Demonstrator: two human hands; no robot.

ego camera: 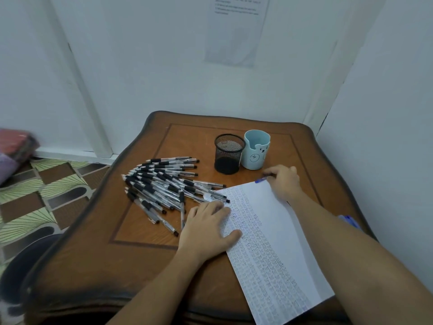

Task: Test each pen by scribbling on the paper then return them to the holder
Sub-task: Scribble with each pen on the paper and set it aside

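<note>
The right hand gripped a blue pen at the far corner of the paper, near the mesh holder. The left hand lay flat on the paper. Probably this pen was going to the holder; the next move needed a tip-down drop.

**Wooden bench in a white corner**

The brown wooden bench, with a wavy edge and a dark inlaid border, stands in a corner of plain white walls. A printed sheet hangs on the far wall. A white post runs down at the left. The floor on the left has green and brown patterned tiles, and a blurred pink bundle lies on it.
</note>
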